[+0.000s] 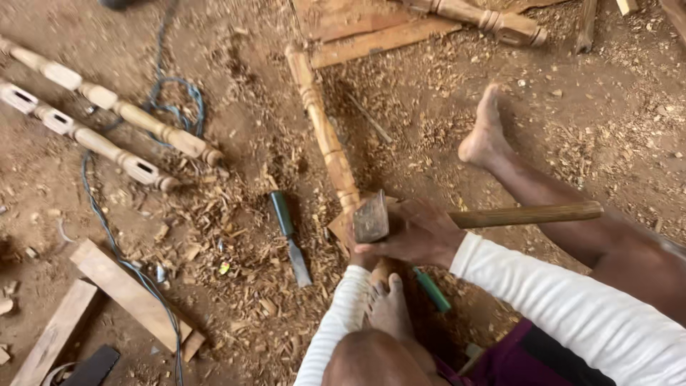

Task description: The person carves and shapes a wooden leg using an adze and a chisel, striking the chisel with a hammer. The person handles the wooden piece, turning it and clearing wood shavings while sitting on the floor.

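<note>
My right hand (421,234) grips a hammer by its wooden handle (529,214), close to the metal head (371,218). The head rests at the near end of a turned wooden leg (325,132) that lies on the dirt floor. Only a little of my left hand (364,259) shows, under the right hand beside the leg's end; its white sleeve (341,318) leads up to it, and what it holds is hidden. My bare foot (389,309) presses on the near end of the leg. A green-handled chisel (431,289) pokes out just right of that foot.
A second green-handled chisel (289,239) lies among wood shavings on the left. Two more turned legs (107,125) lie at the far left over a blue cable (121,261). Planks (132,297) sit at the lower left, boards (379,36) at the top. My other foot (486,136) is stretched out.
</note>
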